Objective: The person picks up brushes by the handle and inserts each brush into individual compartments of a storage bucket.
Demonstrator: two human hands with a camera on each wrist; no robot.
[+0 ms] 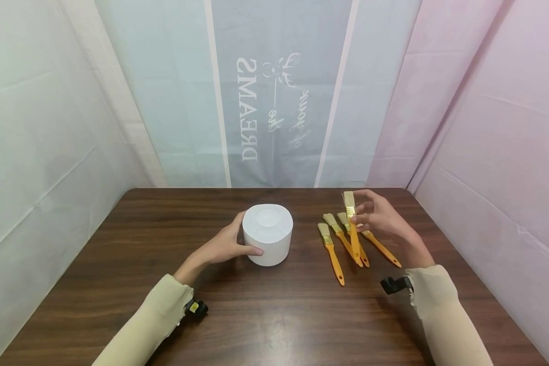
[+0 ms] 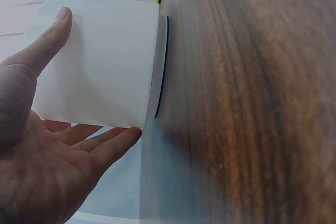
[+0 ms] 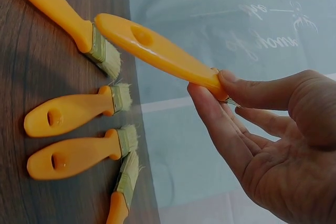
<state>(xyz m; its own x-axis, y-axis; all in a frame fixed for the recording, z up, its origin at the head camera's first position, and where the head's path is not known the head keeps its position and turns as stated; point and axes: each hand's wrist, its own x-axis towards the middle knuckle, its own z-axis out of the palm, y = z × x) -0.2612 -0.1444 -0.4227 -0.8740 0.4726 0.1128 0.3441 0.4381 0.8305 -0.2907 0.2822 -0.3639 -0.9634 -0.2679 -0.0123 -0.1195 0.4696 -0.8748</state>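
Observation:
A white, round container (image 1: 270, 246) with a raised ring on its top stands on the table at the middle of the head view. My left hand (image 1: 224, 245) grips its left side, the thumb on the near wall and the fingers around the far wall. To the right, my right hand (image 1: 383, 217) pinches a paintbrush (image 1: 355, 241) between thumb and fingers near its metal band. Its bristles point up and its orange handle hangs down, as the head view shows. Under and beside it lie several similar paintbrushes (image 1: 334, 262) on the table.
The dark wood-grain table (image 1: 274, 325) ends at a grey-blue curtain (image 1: 279, 173) with white lettering at the back. Pale cloth walls (image 1: 498, 152) stand at both sides. A small black device (image 1: 395, 284) sits at the right sleeve's cuff.

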